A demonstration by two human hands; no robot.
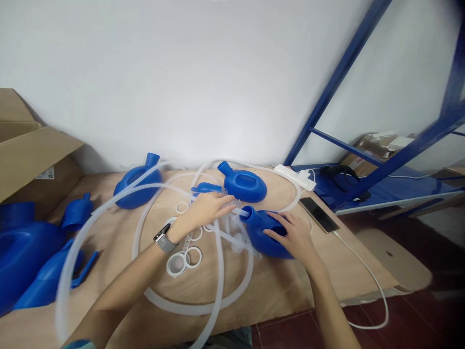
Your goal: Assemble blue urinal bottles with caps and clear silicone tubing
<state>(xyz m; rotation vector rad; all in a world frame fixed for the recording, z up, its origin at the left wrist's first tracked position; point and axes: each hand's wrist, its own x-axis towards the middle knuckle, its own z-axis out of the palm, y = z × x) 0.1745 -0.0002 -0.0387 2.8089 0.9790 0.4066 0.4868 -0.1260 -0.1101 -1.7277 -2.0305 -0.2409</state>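
My right hand [292, 235] is wrapped over a blue plastic bottle [267, 241] with a built-in handle. The bottle lies tilted, its open neck facing left. With my left hand [210, 209] I grip a translucent hose [240, 212], whose end reaches the mouth of that neck. How far it goes in I cannot tell. Loops of the hose curl across the table below my left wrist. White rings [193, 257] lie near my left forearm, and a second blue bottle [245, 185] stands just behind the one I hold.
A third blue bottle [138, 186] stands by the wall. At left are a cardboard box [43, 150], blue parts [78, 212] and a large blue bottle [29, 252]. A power strip [295, 177] and a charging phone [319, 214] lie right, beside a blue metal frame [334, 72].
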